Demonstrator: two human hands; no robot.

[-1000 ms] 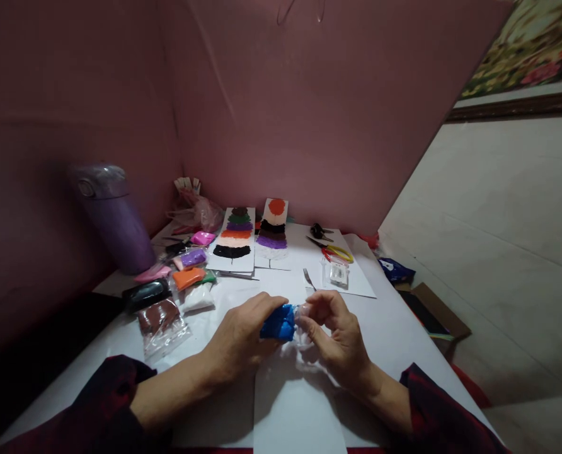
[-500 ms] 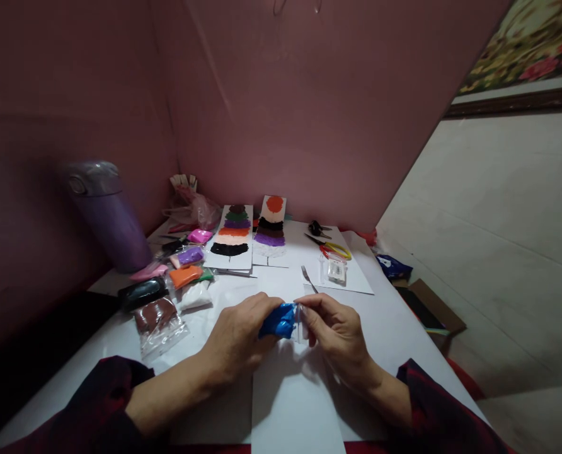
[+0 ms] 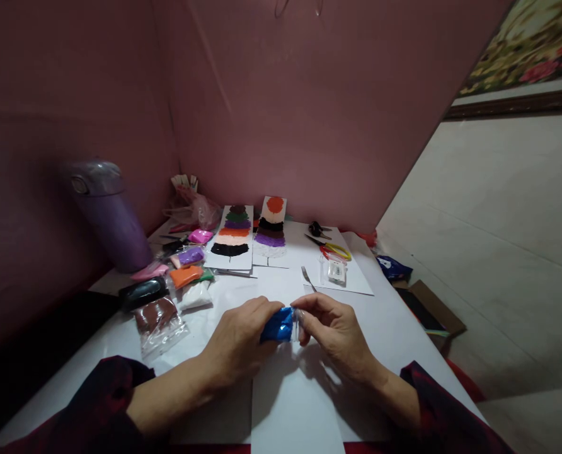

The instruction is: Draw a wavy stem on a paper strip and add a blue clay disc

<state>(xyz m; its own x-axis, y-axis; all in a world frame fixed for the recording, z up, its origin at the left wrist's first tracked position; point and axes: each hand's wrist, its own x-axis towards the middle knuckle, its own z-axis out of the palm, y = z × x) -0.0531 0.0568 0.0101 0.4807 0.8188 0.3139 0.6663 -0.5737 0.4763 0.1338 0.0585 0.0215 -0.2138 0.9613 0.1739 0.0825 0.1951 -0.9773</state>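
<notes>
My left hand (image 3: 243,334) is closed round a small clear bag of blue clay (image 3: 277,325), held above a long white paper strip (image 3: 295,403). At the bag's clear right end, the thumb and fingers of my right hand (image 3: 335,328) pinch the plastic edge. Whether the bag's mouth is open I cannot tell. Just beyond my right hand lies a fork (image 3: 307,276), its handle partly hidden. To the left are bagged clays: brown (image 3: 155,315), black (image 3: 143,293), white (image 3: 196,295), orange (image 3: 185,275) and purple (image 3: 190,255).
A purple bottle (image 3: 113,217) stands at the left by the wall. Two cards with coloured bands (image 3: 231,239) lie at the back. Scissors (image 3: 331,247) and a small white packet (image 3: 336,271) rest on paper at the right. An open cardboard box (image 3: 436,306) sits beyond the right edge.
My right hand has shifted slightly left and its fingers have changed position on the bag's clear end. The bag has tilted a little in my left hand.
</notes>
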